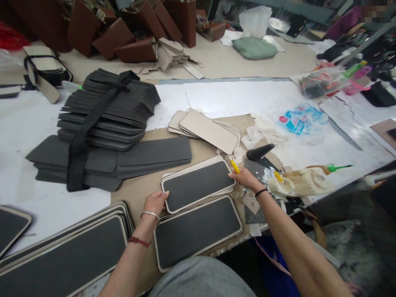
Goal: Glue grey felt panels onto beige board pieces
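Observation:
A dark grey panel [198, 185] with rounded corners and a cream border lies over a small stack of cream pieces. At its left end, my left hand [155, 203] is closed with the thumb on the top face. My right hand [246, 178] pinches the right end and also has a thin yellow tool [234, 166] sticking up from its fingers; the tool's kind cannot be made out. Just below, nearer my body, rests another bordered panel [198, 233]. Behind my right hand, loose cream rounded boards [208, 130] are fanned out.
Strapped dark grey sheets [105, 111] are piled at left. More bordered panels [68, 255] are stacked front left. On the right lie a white-smeared glue container [309, 181], a black-handled tool [260, 152] and a blue-printed plastic bag [303, 119]. Brown boxes [142, 24] stand behind.

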The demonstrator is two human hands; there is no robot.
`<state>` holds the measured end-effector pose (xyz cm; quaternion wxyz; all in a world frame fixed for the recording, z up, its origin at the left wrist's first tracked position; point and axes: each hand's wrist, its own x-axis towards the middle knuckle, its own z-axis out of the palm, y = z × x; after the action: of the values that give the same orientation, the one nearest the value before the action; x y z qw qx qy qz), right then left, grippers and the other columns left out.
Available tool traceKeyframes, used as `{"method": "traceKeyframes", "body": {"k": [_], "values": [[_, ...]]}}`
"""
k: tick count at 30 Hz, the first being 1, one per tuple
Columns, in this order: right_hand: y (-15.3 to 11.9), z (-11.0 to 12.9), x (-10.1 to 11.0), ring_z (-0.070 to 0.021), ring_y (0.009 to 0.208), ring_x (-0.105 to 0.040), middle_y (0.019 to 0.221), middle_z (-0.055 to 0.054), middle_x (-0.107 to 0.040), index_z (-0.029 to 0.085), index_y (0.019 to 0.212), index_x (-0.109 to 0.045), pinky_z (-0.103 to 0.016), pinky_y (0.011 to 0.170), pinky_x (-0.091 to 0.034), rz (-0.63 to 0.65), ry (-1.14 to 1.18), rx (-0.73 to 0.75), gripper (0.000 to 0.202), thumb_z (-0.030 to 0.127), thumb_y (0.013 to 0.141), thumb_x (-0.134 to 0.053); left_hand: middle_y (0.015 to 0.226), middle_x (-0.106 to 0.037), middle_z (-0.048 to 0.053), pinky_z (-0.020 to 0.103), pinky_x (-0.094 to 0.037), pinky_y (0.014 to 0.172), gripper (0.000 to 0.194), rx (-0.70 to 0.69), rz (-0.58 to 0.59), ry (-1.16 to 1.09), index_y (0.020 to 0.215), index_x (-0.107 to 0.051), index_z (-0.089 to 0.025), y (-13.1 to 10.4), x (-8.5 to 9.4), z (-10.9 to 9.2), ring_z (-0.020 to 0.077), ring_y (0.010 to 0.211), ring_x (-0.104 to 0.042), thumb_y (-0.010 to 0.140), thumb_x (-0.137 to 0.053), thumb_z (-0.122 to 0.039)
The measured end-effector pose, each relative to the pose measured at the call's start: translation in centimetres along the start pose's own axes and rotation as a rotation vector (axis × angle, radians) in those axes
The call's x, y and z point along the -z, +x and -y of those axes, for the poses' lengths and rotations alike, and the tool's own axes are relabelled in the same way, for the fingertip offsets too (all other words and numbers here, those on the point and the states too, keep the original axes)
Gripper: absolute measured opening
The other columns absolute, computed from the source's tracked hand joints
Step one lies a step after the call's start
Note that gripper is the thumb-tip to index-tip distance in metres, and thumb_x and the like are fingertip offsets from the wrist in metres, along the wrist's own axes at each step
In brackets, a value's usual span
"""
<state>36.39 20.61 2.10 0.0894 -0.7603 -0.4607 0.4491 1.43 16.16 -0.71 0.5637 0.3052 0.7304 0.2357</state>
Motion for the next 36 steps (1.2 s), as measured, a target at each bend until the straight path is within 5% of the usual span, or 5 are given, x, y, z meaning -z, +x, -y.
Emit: {"method": "traceKeyframes", "body": {"k": [18, 27, 36], "values": [[-0.2, 0.0, 0.6, -0.0068, 0.042, -0.038, 0.046, 0.007, -0.041, 0.017, 0.067, -0.052, -0.02, 0.043, -0.03, -0.073, 0.029, 0.098, 0.026, 0.042, 0.061, -0.059, 0.039, -0.038, -0.007, 0.02, -0.033, 0.041, 0.038, -0.038, -0.045, -0.04, 0.046, -0.041, -0.018, -1.0, 0.1, -1.1, 0.0069, 0.04, -0.037, 0.049, -0.06, -0.052], [-5.6, 2.0, 1.4, -0.008, 0.049, -0.039, 0.052, 0.005, -0.045, 0.017, 0.064, -0.052, -0.021, 0.048, -0.032, -0.219, 0.092, 0.235, 0.031, 0.047, 0.06, -0.061, 0.044, -0.047, -0.005, 0.02, -0.032, 0.043, 0.038, -0.136, -0.01, -0.082, 0.053, -0.051, -0.016, -3.6, 2.4, -2.5, 0.0077, 0.043, -0.041, 0.05, -0.062, -0.053], [-11.5, -1.4, -0.6, -0.0102, 0.047, -0.043, 0.05, 0.005, -0.046, 0.017, 0.075, -0.058, -0.022, 0.046, -0.034, -0.293, 0.141, 0.14, 0.036, 0.05, 0.061, -0.06, 0.043, -0.042, -0.006, 0.02, -0.032, 0.043, 0.04, -0.195, 0.062, -0.054, 0.049, -0.046, -0.017, -7.0, 4.1, 0.0, 0.0068, 0.043, -0.037, 0.055, -0.062, -0.053]]}}
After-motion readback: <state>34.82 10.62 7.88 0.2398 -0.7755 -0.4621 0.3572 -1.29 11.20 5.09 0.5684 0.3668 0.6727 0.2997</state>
